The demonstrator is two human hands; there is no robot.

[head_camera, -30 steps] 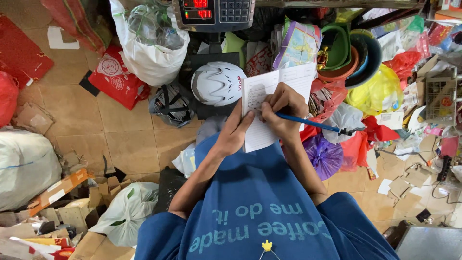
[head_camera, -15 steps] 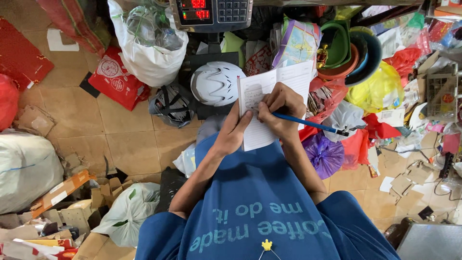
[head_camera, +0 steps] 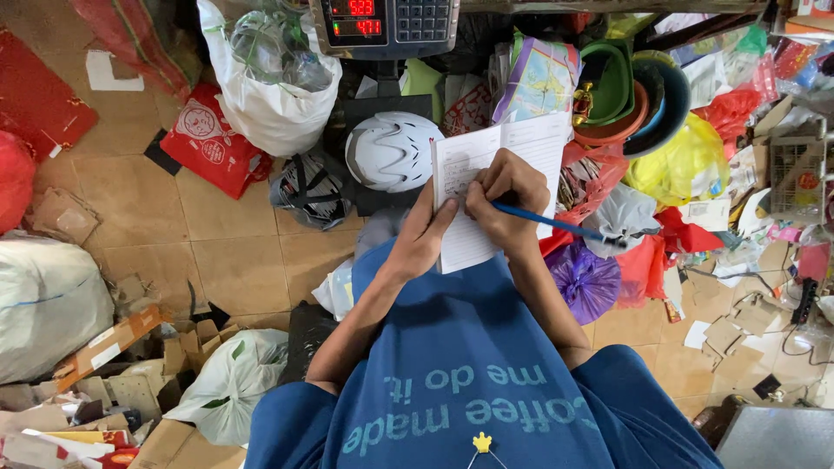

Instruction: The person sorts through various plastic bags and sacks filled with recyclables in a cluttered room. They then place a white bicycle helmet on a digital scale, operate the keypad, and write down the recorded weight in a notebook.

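Pen on paper, as I see it from above.

My right hand (head_camera: 508,200) pinches a blue pen (head_camera: 556,224) on the notebook (head_camera: 486,165); my left hand (head_camera: 423,239) lies flat along its left edge.

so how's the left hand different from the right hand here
The right hand is curled in a fist-like grip around a blue pen and sits on top of the white notebook. The left hand is open with fingers stretched out, holds no tool, and supports the notebook along its left edge. The right hand lies higher on the page, the left hand lower. Both are bare and touch the notebook.
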